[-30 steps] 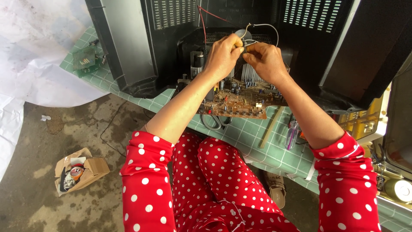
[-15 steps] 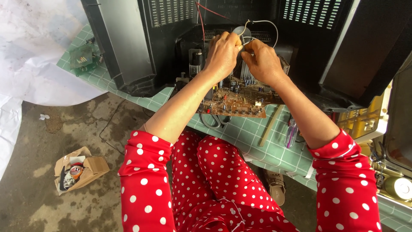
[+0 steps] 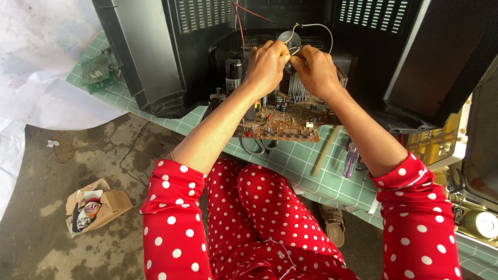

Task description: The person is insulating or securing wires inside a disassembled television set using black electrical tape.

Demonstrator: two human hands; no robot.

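Note:
My left hand (image 3: 267,65) and my right hand (image 3: 315,70) meet above a brown circuit board (image 3: 282,122) that sticks out of an open black television casing (image 3: 218,31). Together they pinch a small grey round part (image 3: 288,38) with thin white wires (image 3: 320,27) running from it. A red wire (image 3: 239,18) comes down from the casing beside my left hand. My fingers hide most of the part. Both arms wear red sleeves with white dots.
The casing stands on a green tiled bench (image 3: 306,163). Scissors (image 3: 257,147), a wooden stick (image 3: 326,150) and a purple-handled tool (image 3: 350,158) lie near the board. A small green board (image 3: 96,72) is at the left. An open cardboard box (image 3: 93,207) sits on the concrete floor.
Both hands have risen slightly toward the casing while keeping hold of the small part. The view has shifted a little; the board stays put.

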